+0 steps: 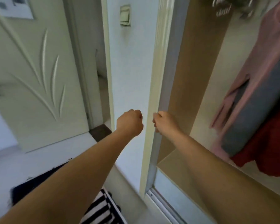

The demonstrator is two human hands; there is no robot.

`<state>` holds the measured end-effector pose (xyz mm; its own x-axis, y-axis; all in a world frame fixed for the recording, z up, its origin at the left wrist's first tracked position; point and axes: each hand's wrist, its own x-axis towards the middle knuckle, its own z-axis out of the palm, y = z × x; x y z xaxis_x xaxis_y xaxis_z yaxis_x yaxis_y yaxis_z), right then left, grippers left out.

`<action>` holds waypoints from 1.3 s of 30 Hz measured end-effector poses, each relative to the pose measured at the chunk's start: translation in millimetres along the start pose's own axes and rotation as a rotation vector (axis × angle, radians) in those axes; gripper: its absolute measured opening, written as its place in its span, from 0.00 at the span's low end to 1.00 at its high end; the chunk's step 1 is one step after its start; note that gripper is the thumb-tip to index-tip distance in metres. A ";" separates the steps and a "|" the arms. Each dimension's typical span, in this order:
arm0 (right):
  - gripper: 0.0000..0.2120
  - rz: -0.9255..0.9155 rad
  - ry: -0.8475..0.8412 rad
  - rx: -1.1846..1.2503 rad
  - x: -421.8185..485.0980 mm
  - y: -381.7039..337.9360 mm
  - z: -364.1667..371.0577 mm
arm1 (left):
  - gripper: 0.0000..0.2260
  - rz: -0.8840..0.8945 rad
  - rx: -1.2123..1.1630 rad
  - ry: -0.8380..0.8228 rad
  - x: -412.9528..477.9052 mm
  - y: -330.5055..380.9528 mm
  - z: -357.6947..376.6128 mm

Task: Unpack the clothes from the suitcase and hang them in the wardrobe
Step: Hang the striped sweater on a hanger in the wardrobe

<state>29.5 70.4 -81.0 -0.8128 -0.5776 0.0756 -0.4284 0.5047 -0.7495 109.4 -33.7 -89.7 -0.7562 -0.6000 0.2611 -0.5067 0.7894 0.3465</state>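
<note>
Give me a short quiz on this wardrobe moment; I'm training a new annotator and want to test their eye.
1. True or false: the right hand grips the edge of the sliding door.
2. Which garment hanging in the wardrobe reaches lowest in the picture? A pink, B grey, C red.
3. Fill in: the left hand has its fingers ____ and holds nothing.

Key: 1 true. 2 C, the red garment. 3 curled.
</note>
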 end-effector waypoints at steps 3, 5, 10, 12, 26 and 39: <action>0.16 -0.002 -0.141 0.002 -20.0 -4.0 52.6 | 0.11 -0.152 -0.008 -0.042 -34.5 -55.1 7.3; 0.17 -0.011 -0.234 0.008 -29.7 -10.7 92.0 | 0.12 -0.248 -0.016 -0.052 -56.9 -93.8 5.9; 0.17 -0.061 -0.429 -0.007 -50.1 -34.6 196.5 | 0.11 -0.425 -0.022 -0.048 -107.1 -187.1 3.8; 0.16 -0.060 -0.512 -0.013 -56.1 -47.0 245.9 | 0.11 -0.497 -0.023 -0.064 -124.2 -228.3 5.4; 0.16 0.176 -0.779 -0.085 -38.5 -30.0 495.2 | 0.09 -0.791 -0.153 -0.212 -156.9 -441.6 103.8; 0.14 0.311 -0.980 -0.260 -8.1 176.2 717.8 | 0.09 -1.120 -0.186 -0.300 -210.4 -571.9 334.0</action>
<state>244.0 -296.5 -685.7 -0.2778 -0.6063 -0.7452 -0.4222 0.7738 -0.4722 420.1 -315.6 -643.7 -0.0066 -0.8731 -0.4875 -0.9016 -0.2057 0.3806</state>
